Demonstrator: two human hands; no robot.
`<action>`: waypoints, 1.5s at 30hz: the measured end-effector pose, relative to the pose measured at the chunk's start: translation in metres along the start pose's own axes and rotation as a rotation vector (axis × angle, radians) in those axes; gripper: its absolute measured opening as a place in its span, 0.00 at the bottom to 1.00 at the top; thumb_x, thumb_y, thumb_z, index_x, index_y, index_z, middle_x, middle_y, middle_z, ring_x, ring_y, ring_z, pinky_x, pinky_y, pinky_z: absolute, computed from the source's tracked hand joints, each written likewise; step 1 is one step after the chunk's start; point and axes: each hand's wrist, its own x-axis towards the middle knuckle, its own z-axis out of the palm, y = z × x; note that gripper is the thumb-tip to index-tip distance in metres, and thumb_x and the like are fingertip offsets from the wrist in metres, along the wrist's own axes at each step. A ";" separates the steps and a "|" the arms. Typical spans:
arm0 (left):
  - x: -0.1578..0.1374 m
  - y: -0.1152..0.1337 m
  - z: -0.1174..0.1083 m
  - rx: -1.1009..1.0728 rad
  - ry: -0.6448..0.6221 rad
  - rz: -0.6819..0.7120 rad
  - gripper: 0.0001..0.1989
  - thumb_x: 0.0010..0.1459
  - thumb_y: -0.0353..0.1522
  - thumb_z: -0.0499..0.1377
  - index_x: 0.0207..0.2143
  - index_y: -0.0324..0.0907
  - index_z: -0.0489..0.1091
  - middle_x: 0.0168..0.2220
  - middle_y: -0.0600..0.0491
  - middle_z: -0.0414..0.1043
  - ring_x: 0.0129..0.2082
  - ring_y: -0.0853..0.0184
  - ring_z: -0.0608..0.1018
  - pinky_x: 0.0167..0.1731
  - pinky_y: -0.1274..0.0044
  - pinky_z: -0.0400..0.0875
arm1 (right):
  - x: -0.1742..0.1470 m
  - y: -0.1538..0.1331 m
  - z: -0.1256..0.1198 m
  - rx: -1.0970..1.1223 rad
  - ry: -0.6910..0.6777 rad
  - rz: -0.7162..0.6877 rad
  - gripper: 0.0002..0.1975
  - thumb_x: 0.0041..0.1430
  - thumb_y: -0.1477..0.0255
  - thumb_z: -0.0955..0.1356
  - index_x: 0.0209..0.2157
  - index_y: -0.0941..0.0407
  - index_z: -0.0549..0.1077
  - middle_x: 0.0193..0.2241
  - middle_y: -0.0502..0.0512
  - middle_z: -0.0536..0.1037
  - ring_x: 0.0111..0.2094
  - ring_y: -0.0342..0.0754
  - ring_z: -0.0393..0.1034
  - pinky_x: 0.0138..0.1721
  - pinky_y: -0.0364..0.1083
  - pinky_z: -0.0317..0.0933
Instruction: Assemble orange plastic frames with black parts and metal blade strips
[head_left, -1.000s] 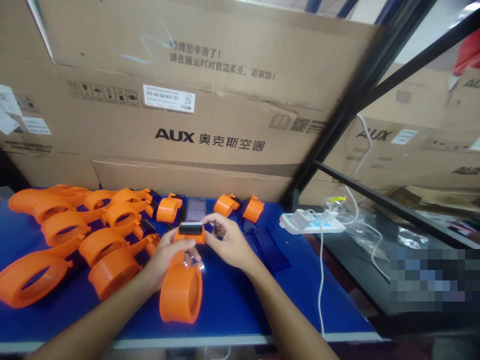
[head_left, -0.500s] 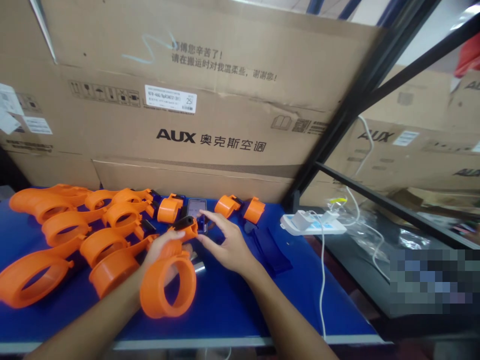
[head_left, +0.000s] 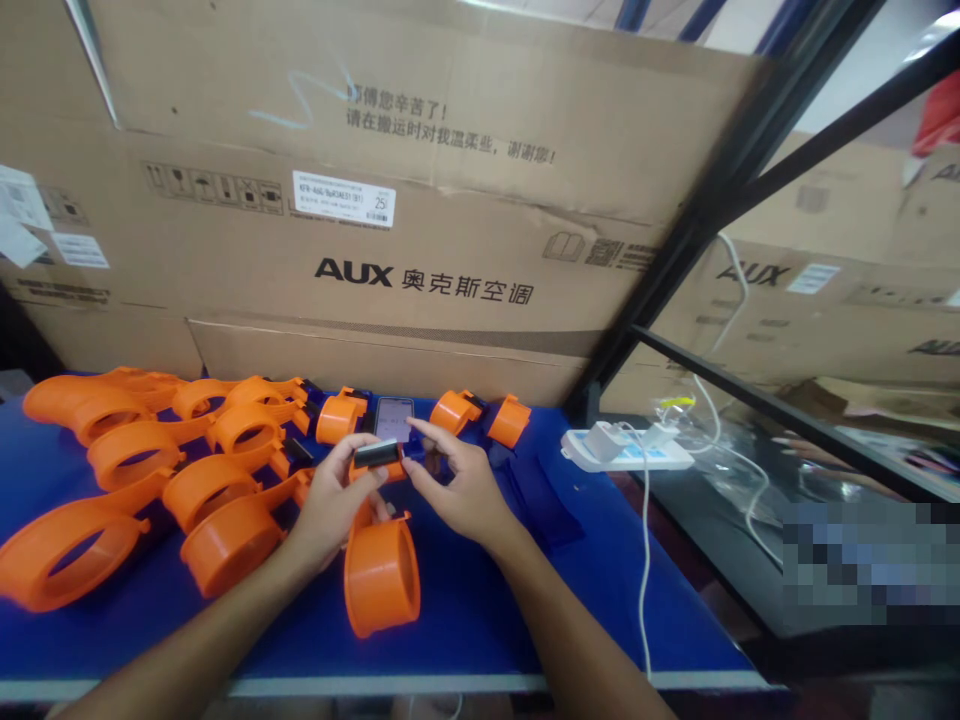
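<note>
My left hand is closed around the arm of an orange plastic ring part, whose wide ring hangs below my fingers. A black piece sits at the upper end of that arm, under my left thumb and fingers. My right hand pinches a small dark blue piece between thumb and forefinger, against the right end of the black one. Whether the two are joined cannot be made out. Just behind my hands, a phone with a lit screen lies at the back of the table.
Several similar orange ring parts crowd the left of the blue table. Two more orange rings stand at the back right, near flat dark blue pieces. A white power strip with cables lies at the right edge, before large cardboard boxes.
The held orange part has turned, its ring swinging right and now seen side-on. Its black piece lies more level. My right fingers now pinch the dark blue piece at its end.
</note>
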 end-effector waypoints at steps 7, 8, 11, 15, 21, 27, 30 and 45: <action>0.005 -0.004 -0.005 0.111 0.049 0.036 0.13 0.56 0.34 0.66 0.43 0.44 0.70 0.30 0.59 0.73 0.17 0.72 0.75 0.22 0.78 0.73 | -0.003 0.004 0.000 -0.109 -0.047 -0.108 0.26 0.67 0.69 0.68 0.65 0.54 0.66 0.32 0.53 0.76 0.31 0.46 0.68 0.37 0.47 0.67; 0.005 -0.004 -0.005 0.115 0.047 0.034 0.13 0.56 0.34 0.66 0.44 0.44 0.70 0.30 0.59 0.73 0.17 0.72 0.75 0.21 0.78 0.72 | -0.002 0.005 -0.001 -0.123 -0.064 -0.130 0.27 0.68 0.68 0.67 0.66 0.53 0.65 0.32 0.53 0.76 0.31 0.47 0.69 0.38 0.47 0.67; 0.005 -0.004 -0.005 0.102 0.061 0.017 0.15 0.55 0.35 0.66 0.44 0.44 0.71 0.28 0.59 0.74 0.16 0.72 0.74 0.20 0.78 0.71 | 0.000 0.006 -0.004 -0.151 -0.150 -0.189 0.27 0.71 0.68 0.65 0.69 0.52 0.61 0.36 0.55 0.76 0.34 0.48 0.70 0.41 0.49 0.68; 0.006 -0.002 -0.003 0.081 0.072 0.010 0.16 0.53 0.35 0.67 0.44 0.44 0.71 0.25 0.60 0.72 0.15 0.71 0.74 0.20 0.78 0.71 | 0.000 0.006 -0.004 -0.171 -0.223 -0.215 0.27 0.72 0.69 0.63 0.70 0.52 0.58 0.39 0.57 0.76 0.37 0.50 0.70 0.43 0.51 0.68; 0.007 -0.002 -0.005 0.133 0.088 0.045 0.15 0.54 0.35 0.68 0.44 0.44 0.72 0.26 0.60 0.73 0.15 0.71 0.74 0.20 0.78 0.70 | -0.003 0.007 0.003 -0.184 -0.181 -0.185 0.26 0.72 0.68 0.62 0.70 0.52 0.59 0.38 0.58 0.76 0.39 0.52 0.71 0.46 0.54 0.69; 0.008 -0.007 -0.006 0.101 0.131 0.032 0.18 0.54 0.36 0.68 0.46 0.45 0.72 0.25 0.60 0.73 0.15 0.71 0.74 0.20 0.78 0.70 | -0.002 0.006 0.006 -0.228 -0.241 -0.194 0.28 0.73 0.70 0.59 0.72 0.52 0.52 0.44 0.62 0.74 0.45 0.55 0.70 0.49 0.55 0.70; 0.007 -0.005 -0.004 0.090 0.125 0.018 0.18 0.54 0.37 0.67 0.47 0.46 0.71 0.25 0.60 0.73 0.16 0.71 0.74 0.20 0.79 0.70 | -0.002 0.004 0.007 -0.283 -0.258 -0.181 0.29 0.73 0.72 0.57 0.73 0.55 0.49 0.46 0.63 0.73 0.45 0.55 0.70 0.49 0.56 0.70; 0.001 0.001 0.000 0.003 -0.008 -0.048 0.25 0.54 0.36 0.68 0.54 0.47 0.66 0.18 0.63 0.68 0.15 0.69 0.72 0.22 0.78 0.70 | 0.001 -0.001 -0.008 0.015 -0.150 -0.008 0.21 0.72 0.66 0.62 0.64 0.52 0.68 0.41 0.56 0.79 0.38 0.49 0.73 0.43 0.50 0.68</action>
